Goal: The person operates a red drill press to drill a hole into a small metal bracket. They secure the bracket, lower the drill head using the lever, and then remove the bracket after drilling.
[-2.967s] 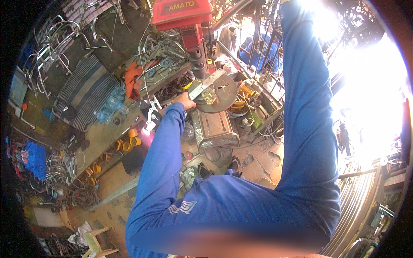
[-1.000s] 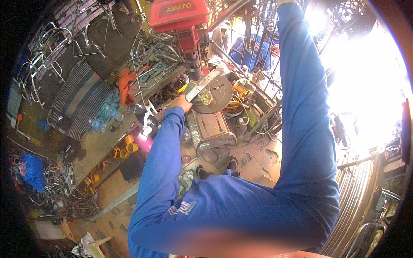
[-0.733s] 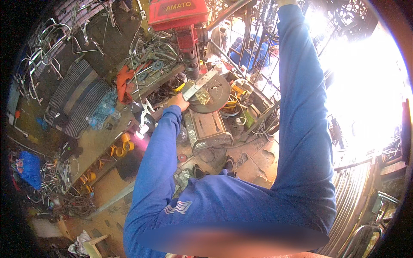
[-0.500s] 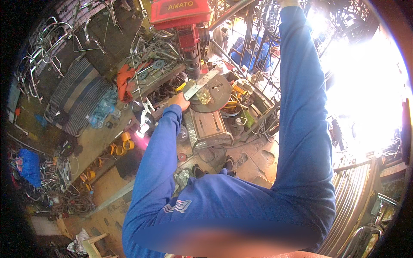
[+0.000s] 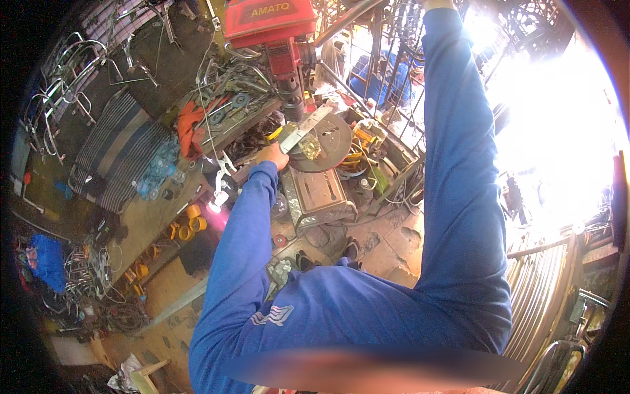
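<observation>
A red drill press (image 5: 272, 20) stands ahead of me, its dark chuck (image 5: 293, 108) pointing down over a round metal table (image 5: 338, 148). Across that table, under the chuck, lies a flat silvery metal bar (image 5: 303, 131). My left hand (image 5: 273, 155) is closed around the bar's near left end. Beside the bar sits a yellowish, crumpled-looking block (image 5: 310, 147); its kind is unclear. My right arm reaches far forward, and my right hand (image 5: 436, 3) is mostly cut off by the top edge, its fingers out of sight. The drill tip is too small to make out.
Below the table is the slotted press base (image 5: 319, 194). To the left a workbench (image 5: 246, 121) carries metal parts, an orange cloth (image 5: 190, 128) and a clamp lamp (image 5: 218, 197). Cluttered tool boxes (image 5: 387, 154) stand at right, metal tubes (image 5: 535, 282) farther right.
The view has shifted very slightly. My left hand stays on the metal bar and my right arm remains stretched forward.
</observation>
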Motion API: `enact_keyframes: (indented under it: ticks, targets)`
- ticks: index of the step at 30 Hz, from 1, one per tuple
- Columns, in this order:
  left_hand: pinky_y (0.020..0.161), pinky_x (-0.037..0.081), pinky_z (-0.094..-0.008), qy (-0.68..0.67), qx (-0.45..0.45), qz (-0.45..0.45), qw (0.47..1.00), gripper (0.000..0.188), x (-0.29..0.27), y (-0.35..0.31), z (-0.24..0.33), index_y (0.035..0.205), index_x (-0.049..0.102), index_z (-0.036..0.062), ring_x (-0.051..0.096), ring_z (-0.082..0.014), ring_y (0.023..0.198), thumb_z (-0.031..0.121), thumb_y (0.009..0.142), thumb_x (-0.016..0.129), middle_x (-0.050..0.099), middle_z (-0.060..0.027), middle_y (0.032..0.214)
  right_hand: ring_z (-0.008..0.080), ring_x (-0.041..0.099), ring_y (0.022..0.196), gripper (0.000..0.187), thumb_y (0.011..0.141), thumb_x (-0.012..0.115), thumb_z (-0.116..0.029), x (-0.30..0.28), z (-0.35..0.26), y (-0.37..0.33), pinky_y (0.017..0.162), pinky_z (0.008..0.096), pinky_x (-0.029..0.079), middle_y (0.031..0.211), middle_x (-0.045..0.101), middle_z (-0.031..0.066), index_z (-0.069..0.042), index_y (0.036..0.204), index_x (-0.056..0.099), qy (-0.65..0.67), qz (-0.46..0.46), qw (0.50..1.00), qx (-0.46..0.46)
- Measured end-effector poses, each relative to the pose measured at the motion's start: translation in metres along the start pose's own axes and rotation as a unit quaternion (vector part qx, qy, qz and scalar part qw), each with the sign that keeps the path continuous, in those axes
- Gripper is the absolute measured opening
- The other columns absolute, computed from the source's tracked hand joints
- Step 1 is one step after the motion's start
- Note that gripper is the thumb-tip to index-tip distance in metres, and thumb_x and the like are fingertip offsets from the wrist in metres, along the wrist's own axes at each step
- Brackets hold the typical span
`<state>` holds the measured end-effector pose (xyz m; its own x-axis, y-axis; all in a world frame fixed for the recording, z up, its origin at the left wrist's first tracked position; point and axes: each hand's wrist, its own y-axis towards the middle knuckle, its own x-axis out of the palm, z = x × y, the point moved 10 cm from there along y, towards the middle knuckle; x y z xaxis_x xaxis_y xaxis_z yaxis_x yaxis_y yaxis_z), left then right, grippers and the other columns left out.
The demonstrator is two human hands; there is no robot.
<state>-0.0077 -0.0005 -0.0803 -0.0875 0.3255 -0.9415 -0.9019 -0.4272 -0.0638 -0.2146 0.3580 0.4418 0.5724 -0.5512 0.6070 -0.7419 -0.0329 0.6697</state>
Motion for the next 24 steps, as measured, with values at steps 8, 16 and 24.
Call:
enact_keyframes:
  ticks: [8, 16, 24]
  targets:
    - [0.093, 0.051, -0.0486, 0.010, -0.001, -0.006, 1.000, 0.040, -0.010, -0.011, 0.008, 0.110, 0.070, 0.0085, 0.066, -0.0402, 0.105, 0.032, 0.079, 0.063, 0.070, -0.0211, 0.110, 0.0094, 0.043, 0.046, 0.028, 0.095, 0.065, -0.031, 0.005, -0.008, -0.009, 0.044, 0.0267, 0.039, 0.056, 0.041, -0.0069, -0.019, 0.076, 0.049, -0.026, -0.004, 0.999, -0.032]
    - [0.091, 0.052, -0.0485, 0.014, 0.000, -0.002, 1.000, 0.041, -0.015, -0.016, 0.010, 0.108, 0.069, 0.0075, 0.067, -0.0395, 0.101, 0.036, 0.078, 0.066, 0.070, -0.0211, 0.108, 0.0080, 0.041, 0.045, 0.022, 0.094, 0.063, -0.026, 0.006, -0.003, -0.009, 0.043, 0.0247, 0.037, 0.055, 0.040, -0.0081, -0.020, 0.078, 0.051, 0.008, -0.015, 1.000, -0.011]
    - [0.090, 0.053, -0.0479, 0.000, -0.002, 0.002, 1.000, 0.041, -0.017, -0.017, 0.012, 0.108, 0.069, 0.0073, 0.067, -0.0389, 0.101, 0.034, 0.078, 0.067, 0.070, -0.0206, 0.107, 0.0080, 0.041, 0.045, 0.022, 0.095, 0.062, -0.025, 0.007, -0.008, -0.011, 0.043, 0.0243, 0.038, 0.055, 0.040, -0.0079, -0.019, 0.077, 0.050, -0.008, -0.028, 0.999, -0.032]
